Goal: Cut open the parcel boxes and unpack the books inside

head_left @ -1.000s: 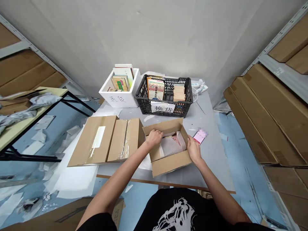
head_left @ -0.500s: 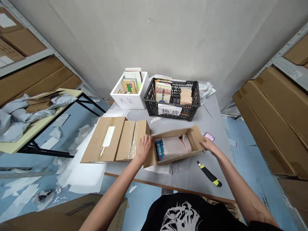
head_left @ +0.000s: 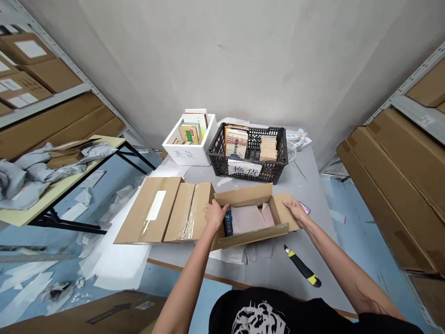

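An open cardboard box lies before me, its long flaps raised. Inside are a blue book at the left end and pale pinkish wrapping over the rest of the contents. My left hand grips the box's left end, thumb over the edge; some of its fingers are hidden. At the other end, my right hand pinches the right flap, which is folded outward. A black and yellow utility knife lies near my right forearm. Partly behind the right hand is a phone.
Two closed cartons, a larger one and a narrower one, stand left of the box. Behind are a white bin and a black crate, both with books. Loose paper hangs at the table's left. Shelves with cartons flank both sides.
The box's long flaps now stand up, and its right flap is bent outward in my right hand. My left hand has turned, its thumb now reaching over the box's edge. The camera view has tilted up slightly.
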Demonstrator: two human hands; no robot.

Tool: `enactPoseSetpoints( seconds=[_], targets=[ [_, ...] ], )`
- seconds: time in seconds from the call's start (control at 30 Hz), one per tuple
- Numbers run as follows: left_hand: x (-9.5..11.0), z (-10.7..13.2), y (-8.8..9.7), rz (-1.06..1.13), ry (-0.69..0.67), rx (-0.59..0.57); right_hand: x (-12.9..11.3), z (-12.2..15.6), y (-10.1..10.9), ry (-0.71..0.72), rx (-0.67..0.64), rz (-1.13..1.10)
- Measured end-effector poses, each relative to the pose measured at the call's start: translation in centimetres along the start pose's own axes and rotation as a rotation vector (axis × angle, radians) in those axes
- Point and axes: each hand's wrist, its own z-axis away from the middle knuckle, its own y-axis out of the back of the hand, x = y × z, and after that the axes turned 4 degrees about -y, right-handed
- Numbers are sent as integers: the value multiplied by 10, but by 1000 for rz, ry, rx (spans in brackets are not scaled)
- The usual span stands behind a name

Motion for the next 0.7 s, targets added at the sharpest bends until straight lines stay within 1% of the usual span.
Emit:
enactPoseSetpoints(
  seconds=[0.07, 0.13, 0.2, 0.27, 0.33, 0.37, 0.43, 0.5, 0.57, 0.6, 0.67, 0.7],
  targets=[
    [-7, -2, 4, 69, -15, 38, 6, 13, 0, 74, -1, -149],
    [-16, -4, 9, 202, -49, 71, 10, 25, 2, 156, 16, -230],
    [-24, -5, 14, 409, -82, 68, 11, 35, 5, 235, 63, -200],
    [-29, -5, 16, 688, -86, 35, 11, 43, 10, 302, 136, -125],
    [-30, -6, 13, 1005, -46, -8, 13, 49, 14, 341, 178, -8],
    [-30, -7, 8, 1155, -21, -34, 14, 50, 15, 362, 173, 62],
    [-30, -11, -5, 1362, 51, -53, 23, 52, 14, 431, 111, 197],
    [-31, -16, -22, 1429, 127, -28, 38, 51, 9, 523, 28, 288],
    [-33, -20, -38, 1409, 172, 25, 60, 49, 0, 602, -76, 329],
    [-34, -22, -44, 1392, 171, 46, 73, 49, -5, 621, -138, 340],
    [-38, -22, -54, 1356, 145, 75, 103, 52, -16, 610, -274, 359],
    [-40, -21, -58, 1331, 124, 88, 119, 54, -21, 575, -336, 368]
  ],
)
